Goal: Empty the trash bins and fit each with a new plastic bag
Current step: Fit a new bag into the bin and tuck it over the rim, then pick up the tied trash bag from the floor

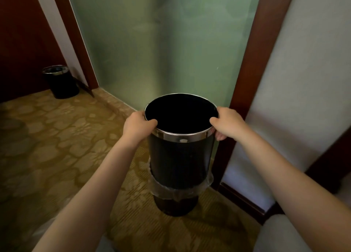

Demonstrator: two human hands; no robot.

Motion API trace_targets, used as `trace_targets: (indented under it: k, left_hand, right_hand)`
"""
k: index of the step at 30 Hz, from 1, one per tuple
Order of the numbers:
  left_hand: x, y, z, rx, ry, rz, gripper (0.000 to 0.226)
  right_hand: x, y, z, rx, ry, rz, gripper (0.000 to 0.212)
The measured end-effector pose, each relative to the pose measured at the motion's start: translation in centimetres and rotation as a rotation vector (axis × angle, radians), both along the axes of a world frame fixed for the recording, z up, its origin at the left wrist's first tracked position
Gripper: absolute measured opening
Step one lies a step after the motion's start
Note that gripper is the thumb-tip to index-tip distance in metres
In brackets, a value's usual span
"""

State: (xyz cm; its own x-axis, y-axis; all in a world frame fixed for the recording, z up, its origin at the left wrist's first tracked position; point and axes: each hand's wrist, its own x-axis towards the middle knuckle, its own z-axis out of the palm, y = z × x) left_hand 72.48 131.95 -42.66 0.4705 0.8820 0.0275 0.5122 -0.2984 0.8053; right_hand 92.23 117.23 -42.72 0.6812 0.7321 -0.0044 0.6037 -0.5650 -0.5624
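Black bin (180, 156) upright, base in or just over the mouth of a bagged second bin (175, 206) on the carpet (57, 137), probably nesting. Left hand (136, 126) and right hand (228, 123) grip opposite rim sides, thumbs inside, fingers curled outside, which holds it level.

The way at twelve o'clock from the held bin (180, 153) is being blocked by a frosted glass panel (161, 42). At two o'clock room is being narrowed by a wooden frame (245, 76) near the right hand (228, 122). Underneath, passage is being barred by a bag-lined bin (176, 204). From seven to ten o'clock open carpet (57, 137) is being offered, interrupted only by a far bin (60, 82) at ten.
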Motion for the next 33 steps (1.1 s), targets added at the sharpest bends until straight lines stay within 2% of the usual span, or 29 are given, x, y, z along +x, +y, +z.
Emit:
trace_targets:
  k: [9,12,16,19,21,25,33]
  left_hand:
    - [0.4,0.9,-2.2,-0.004,-0.012,0.026,0.042]
    - [0.2,0.9,-3.8,-0.017,0.036,0.014,0.043]
    - [0.0,1.1,-7.0,-0.061,0.147,-0.015,0.045]
    - [-0.2,1.7,-9.7,-0.122,0.22,-0.023,0.053]
    - [-0.1,1.9,-11.5,-0.148,0.251,-0.035,0.058]
    - [0.3,2.0,-15.2,-0.218,0.33,-0.069,0.062]
    - [0.4,1.8,-20.7,-0.305,0.455,-0.124,0.064]
  right_hand:
    - [0.7,0.9,-3.0,0.01,0.001,0.03,0.014]
    - [0.5,1.2,-5.0,-0.022,0.002,0.038,0.022]
    - [-0.4,1.5,-8.1,-0.082,0.068,0.055,0.045]
    - [-0.9,1.7,-10.7,-0.132,0.041,0.05,0.057]
    - [-1.0,1.6,-12.5,-0.155,0.038,0.031,0.059]
    - [-1.3,1.2,-15.9,-0.201,0.102,0.022,0.047]
    - [-1.6,0.8,-21.1,-0.351,0.148,0.012,0.064]
